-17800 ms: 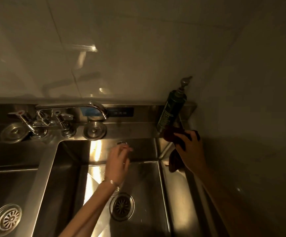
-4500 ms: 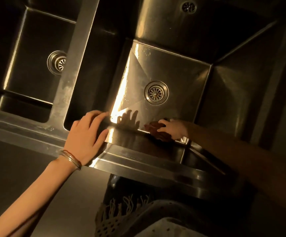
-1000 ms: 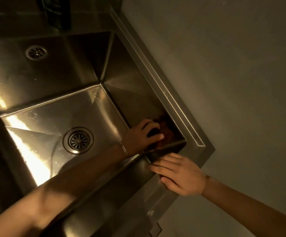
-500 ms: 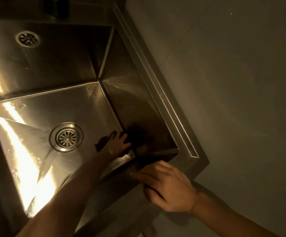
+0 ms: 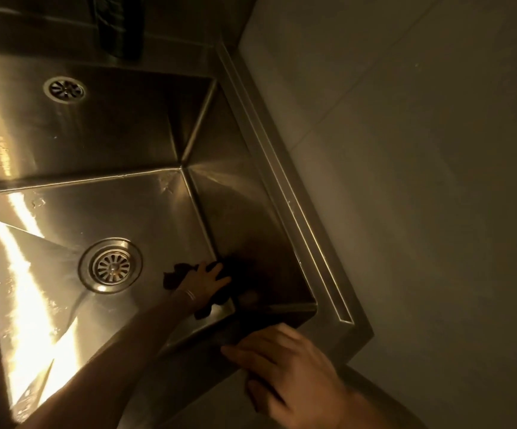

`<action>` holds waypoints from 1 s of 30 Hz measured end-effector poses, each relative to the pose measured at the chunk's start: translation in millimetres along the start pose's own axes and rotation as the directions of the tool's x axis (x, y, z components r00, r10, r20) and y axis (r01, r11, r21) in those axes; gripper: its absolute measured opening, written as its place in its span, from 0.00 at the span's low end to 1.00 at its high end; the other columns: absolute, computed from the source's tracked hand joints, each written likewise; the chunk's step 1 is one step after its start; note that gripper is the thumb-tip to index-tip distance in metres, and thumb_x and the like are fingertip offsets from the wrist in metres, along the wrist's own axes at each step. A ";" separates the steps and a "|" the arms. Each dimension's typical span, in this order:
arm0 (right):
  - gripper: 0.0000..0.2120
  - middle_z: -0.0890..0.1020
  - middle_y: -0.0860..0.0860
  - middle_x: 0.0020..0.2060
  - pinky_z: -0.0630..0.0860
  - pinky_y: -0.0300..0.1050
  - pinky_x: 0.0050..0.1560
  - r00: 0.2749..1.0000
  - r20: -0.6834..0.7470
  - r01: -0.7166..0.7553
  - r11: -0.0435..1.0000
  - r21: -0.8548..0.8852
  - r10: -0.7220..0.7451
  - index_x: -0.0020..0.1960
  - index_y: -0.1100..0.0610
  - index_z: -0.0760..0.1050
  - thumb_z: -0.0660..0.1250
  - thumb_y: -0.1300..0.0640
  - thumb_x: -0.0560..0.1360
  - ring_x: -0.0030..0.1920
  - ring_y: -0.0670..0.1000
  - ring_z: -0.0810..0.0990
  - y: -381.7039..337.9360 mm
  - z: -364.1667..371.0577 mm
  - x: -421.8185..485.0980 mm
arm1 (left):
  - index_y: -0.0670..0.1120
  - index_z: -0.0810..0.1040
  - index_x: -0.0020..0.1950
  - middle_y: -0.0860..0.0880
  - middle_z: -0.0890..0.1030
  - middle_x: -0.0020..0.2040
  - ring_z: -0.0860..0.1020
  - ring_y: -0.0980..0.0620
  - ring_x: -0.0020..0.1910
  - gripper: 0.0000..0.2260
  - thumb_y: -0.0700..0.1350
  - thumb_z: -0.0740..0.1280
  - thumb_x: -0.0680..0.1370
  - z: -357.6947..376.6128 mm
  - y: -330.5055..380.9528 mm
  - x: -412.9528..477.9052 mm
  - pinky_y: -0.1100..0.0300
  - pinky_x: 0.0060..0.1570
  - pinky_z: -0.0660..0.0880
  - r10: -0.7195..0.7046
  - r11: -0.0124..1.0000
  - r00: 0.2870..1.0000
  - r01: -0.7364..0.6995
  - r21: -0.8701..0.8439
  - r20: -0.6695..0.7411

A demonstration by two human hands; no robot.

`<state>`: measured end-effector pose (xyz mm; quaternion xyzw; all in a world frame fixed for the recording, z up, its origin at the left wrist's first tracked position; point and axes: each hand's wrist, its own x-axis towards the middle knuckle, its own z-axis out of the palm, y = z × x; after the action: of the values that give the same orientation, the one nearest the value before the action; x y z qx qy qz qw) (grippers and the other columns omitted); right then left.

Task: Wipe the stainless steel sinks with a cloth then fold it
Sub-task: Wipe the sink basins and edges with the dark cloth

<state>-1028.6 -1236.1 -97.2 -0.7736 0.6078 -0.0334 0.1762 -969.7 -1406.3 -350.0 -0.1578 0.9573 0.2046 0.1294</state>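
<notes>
A steel sink (image 5: 96,205) with a round drain (image 5: 110,265) fills the left of the view, lit by bright glare. My left hand (image 5: 203,284) reaches down into the basin and presses a dark cloth (image 5: 175,275) flat on the sink floor, close to the front right corner, right of the drain. Its fingers lie spread over the cloth, which bunches out around them. My right hand (image 5: 288,366) rests on the sink's front rim near that corner, fingers fairly straight and holding nothing.
The sink's raised right rim (image 5: 297,212) runs along a tiled wall (image 5: 405,150). A small overflow grille (image 5: 64,89) sits in the back wall of the basin. A dark bottle (image 5: 119,35) stands on the back ledge.
My left hand has slid the cloth from the right wall of the basin down onto the floor near the corner. My right hand stayed on the front rim.
</notes>
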 end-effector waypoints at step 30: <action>0.18 0.79 0.53 0.56 0.68 0.49 0.64 0.938 0.312 0.242 0.929 -0.282 -0.150 0.66 0.54 0.70 0.52 0.51 0.81 0.57 0.53 0.75 84.6 -66.4 58.2 | 0.53 0.60 0.68 0.39 0.69 0.66 0.71 0.35 0.60 0.40 0.38 0.74 0.61 -70.8 -14.7 -6.0 0.43 0.60 0.71 -0.228 0.819 0.810 -0.140 -0.556 -0.541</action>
<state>-1109.8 -1323.8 -71.0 -0.8457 0.4924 0.1584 0.1315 -972.0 -1448.2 -290.9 -0.2675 0.8390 0.4199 -0.2198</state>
